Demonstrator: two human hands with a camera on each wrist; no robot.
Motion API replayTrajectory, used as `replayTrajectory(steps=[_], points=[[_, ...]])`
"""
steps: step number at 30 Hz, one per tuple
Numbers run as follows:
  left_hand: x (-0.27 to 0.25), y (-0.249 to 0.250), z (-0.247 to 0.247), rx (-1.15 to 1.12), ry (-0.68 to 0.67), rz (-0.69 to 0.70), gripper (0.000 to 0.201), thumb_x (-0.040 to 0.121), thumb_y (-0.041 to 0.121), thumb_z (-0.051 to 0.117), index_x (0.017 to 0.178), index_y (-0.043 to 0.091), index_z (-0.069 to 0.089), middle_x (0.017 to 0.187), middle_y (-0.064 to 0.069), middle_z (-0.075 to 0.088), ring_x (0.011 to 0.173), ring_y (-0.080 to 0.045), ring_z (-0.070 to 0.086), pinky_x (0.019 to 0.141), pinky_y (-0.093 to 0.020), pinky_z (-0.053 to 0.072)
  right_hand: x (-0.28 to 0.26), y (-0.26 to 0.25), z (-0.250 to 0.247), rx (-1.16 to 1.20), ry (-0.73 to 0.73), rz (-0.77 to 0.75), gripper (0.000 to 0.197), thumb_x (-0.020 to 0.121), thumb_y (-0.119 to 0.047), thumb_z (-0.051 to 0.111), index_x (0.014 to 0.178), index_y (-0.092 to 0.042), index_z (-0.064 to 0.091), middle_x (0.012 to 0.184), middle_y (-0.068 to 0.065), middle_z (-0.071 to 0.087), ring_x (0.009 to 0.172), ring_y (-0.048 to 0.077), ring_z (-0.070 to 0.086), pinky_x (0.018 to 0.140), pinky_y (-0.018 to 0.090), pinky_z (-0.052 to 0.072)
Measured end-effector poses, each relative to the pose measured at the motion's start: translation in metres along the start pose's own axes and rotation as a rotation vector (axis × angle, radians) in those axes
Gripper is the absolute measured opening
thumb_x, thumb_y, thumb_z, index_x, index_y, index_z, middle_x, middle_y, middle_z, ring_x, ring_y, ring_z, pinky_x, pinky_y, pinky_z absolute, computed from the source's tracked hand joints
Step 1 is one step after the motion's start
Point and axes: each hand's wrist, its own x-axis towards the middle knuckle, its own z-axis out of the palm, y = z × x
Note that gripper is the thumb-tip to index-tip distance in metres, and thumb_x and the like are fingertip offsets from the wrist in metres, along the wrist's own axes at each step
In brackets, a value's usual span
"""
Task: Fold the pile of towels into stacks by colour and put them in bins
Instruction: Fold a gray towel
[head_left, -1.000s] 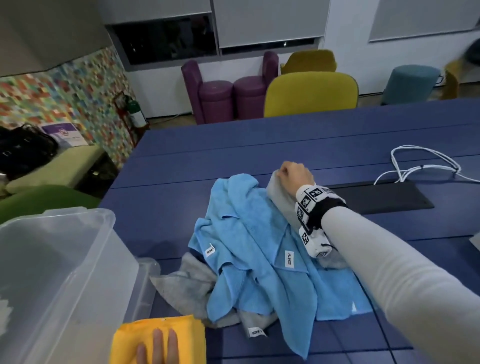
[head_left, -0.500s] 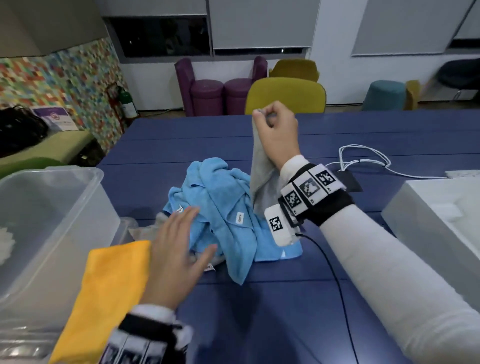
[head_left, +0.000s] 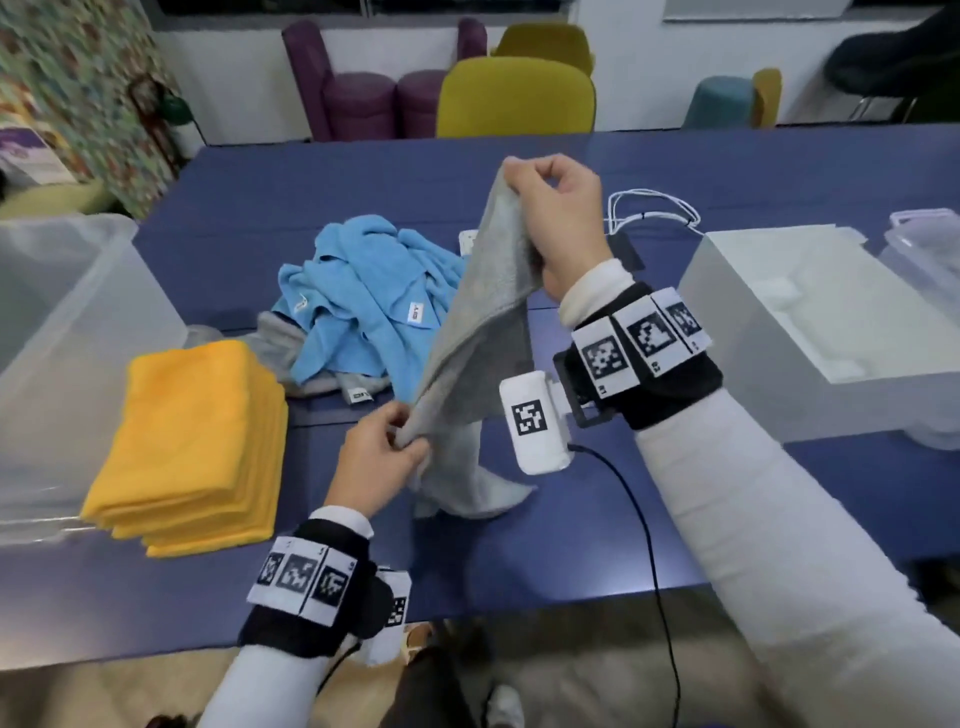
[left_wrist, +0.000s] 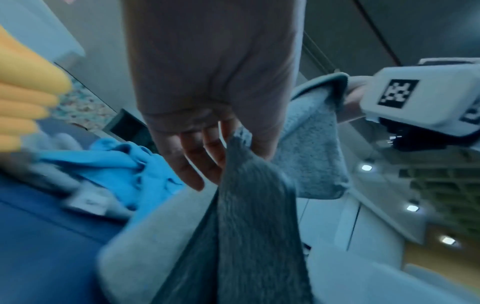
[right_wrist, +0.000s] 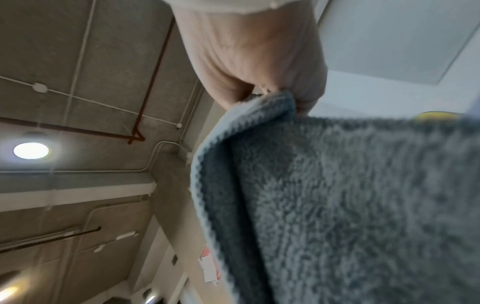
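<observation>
A grey towel (head_left: 475, 332) hangs stretched between both hands above the blue table (head_left: 571, 530). My right hand (head_left: 553, 208) pinches its top corner up high, seen close as grey towel (right_wrist: 350, 195) in the right wrist view. My left hand (head_left: 382, 457) pinches a lower edge near the table; the grey towel (left_wrist: 249, 216) drapes down from its fingers. Behind lies a loose pile of blue towels (head_left: 363, 296) over another grey towel (head_left: 291, 353). A folded stack of yellow towels (head_left: 192, 441) sits at the left.
A clear plastic bin (head_left: 67, 332) stands left of the yellow stack. A white bin (head_left: 810, 332) stands at the right, with another clear container (head_left: 930, 254) behind it. A white cable (head_left: 654, 208) lies on the far table. Chairs line the far side.
My right hand has lifted the grey towel out of the pile and raised it. My left hand left the yellow stack and took hold of the towel's lower edge.
</observation>
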Motion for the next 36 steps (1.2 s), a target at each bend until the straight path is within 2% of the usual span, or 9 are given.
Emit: replayTrajectory(steps=[5, 7, 11, 14, 16, 20, 25, 27, 36], points=[[-0.016, -0.009, -0.025, 0.324, 0.204, 0.147, 0.016, 0.067, 0.016, 0.061, 0.083, 0.019, 0.060, 0.084, 0.003, 0.058, 0.079, -0.018, 0.054, 0.070, -0.035, 0.043, -0.009, 0.063, -0.052, -0.132, 0.199, 0.128, 0.026, 0.087, -0.014, 0.061, 0.063, -0.018, 0.052, 0.068, -0.004, 0.053, 0.065, 0.007, 0.048, 0.068, 0.021, 0.041], [-0.025, -0.009, -0.018, 0.406, 0.072, 0.159, 0.018, 0.072, 0.012, 0.069, 0.084, 0.020, 0.058, 0.084, 0.006, 0.056, 0.078, -0.015, 0.052, 0.068, -0.031, 0.038, -0.015, 0.106, -0.079, -0.298, 0.285, 0.213, 0.014, 0.086, -0.013, 0.060, 0.073, -0.010, 0.061, 0.079, 0.003, 0.058, 0.077, 0.014, 0.054, 0.075, 0.023, 0.043], [-0.033, -0.039, 0.017, 0.564, -0.354, -0.037, 0.031, 0.077, 0.048, 0.068, 0.093, 0.022, 0.061, 0.096, 0.003, 0.060, 0.092, -0.016, 0.056, 0.080, -0.033, 0.046, -0.044, 0.181, -0.122, -0.670, 0.161, 0.595, 0.035, 0.090, -0.016, 0.054, 0.121, 0.000, 0.054, 0.124, 0.018, 0.057, 0.117, 0.029, 0.053, 0.100, 0.033, 0.038], [-0.037, -0.051, 0.032, 0.564, -0.364, -0.040, 0.032, 0.084, 0.050, 0.059, 0.094, 0.020, 0.064, 0.098, 0.000, 0.060, 0.095, -0.017, 0.057, 0.084, -0.033, 0.046, -0.066, 0.198, -0.133, -0.801, -0.016, 0.704, 0.044, 0.090, -0.019, 0.055, 0.129, -0.002, 0.041, 0.134, 0.019, 0.048, 0.123, 0.035, 0.047, 0.100, 0.036, 0.037], [-0.038, -0.057, 0.030, 0.564, -0.352, -0.010, 0.023, 0.086, 0.035, 0.062, 0.098, 0.016, 0.065, 0.100, -0.003, 0.061, 0.099, -0.021, 0.057, 0.087, -0.033, 0.045, -0.076, 0.197, -0.134, -0.925, -0.048, 0.633, 0.042, 0.087, -0.018, 0.055, 0.125, -0.005, 0.042, 0.131, 0.017, 0.047, 0.121, 0.037, 0.047, 0.095, 0.038, 0.039], [-0.030, -0.065, 0.013, 0.694, -0.358, -0.024, 0.033, 0.073, 0.018, 0.067, 0.106, 0.020, 0.064, 0.108, -0.005, 0.058, 0.109, -0.027, 0.053, 0.095, -0.035, 0.041, -0.099, 0.188, -0.115, -1.139, -0.089, 0.127, 0.031, 0.081, -0.015, 0.059, 0.110, -0.006, 0.053, 0.119, 0.013, 0.048, 0.113, 0.033, 0.042, 0.089, 0.041, 0.039], [-0.018, -0.050, 0.032, 0.964, -0.322, 0.021, 0.026, 0.082, 0.032, 0.059, 0.105, 0.021, 0.058, 0.111, -0.003, 0.054, 0.114, -0.026, 0.048, 0.093, -0.037, 0.035, -0.122, 0.194, -0.067, -1.146, -0.755, 0.072, 0.039, 0.078, -0.030, 0.066, 0.113, -0.017, 0.055, 0.120, 0.005, 0.051, 0.118, 0.025, 0.041, 0.098, 0.036, 0.035], [-0.015, -0.045, 0.036, 0.947, -0.294, 0.033, 0.020, 0.087, 0.028, 0.055, 0.102, 0.015, 0.058, 0.109, -0.006, 0.056, 0.110, -0.028, 0.050, 0.090, -0.038, 0.038, -0.128, 0.201, -0.053, -1.283, -0.858, 0.028, 0.046, 0.078, -0.032, 0.065, 0.120, -0.019, 0.050, 0.127, 0.005, 0.046, 0.121, 0.026, 0.039, 0.099, 0.036, 0.032], [-0.010, 0.011, -0.007, 0.603, -0.018, 0.152, 0.027, 0.095, 0.041, 0.044, 0.099, 0.014, 0.047, 0.074, -0.003, 0.055, 0.071, -0.029, 0.056, 0.060, -0.033, 0.030, -0.092, 0.184, -0.095, -1.466, -0.347, -0.039, 0.028, 0.085, -0.006, 0.051, 0.113, -0.011, 0.050, 0.112, 0.010, 0.062, 0.109, 0.031, 0.053, 0.087, 0.037, 0.038]])
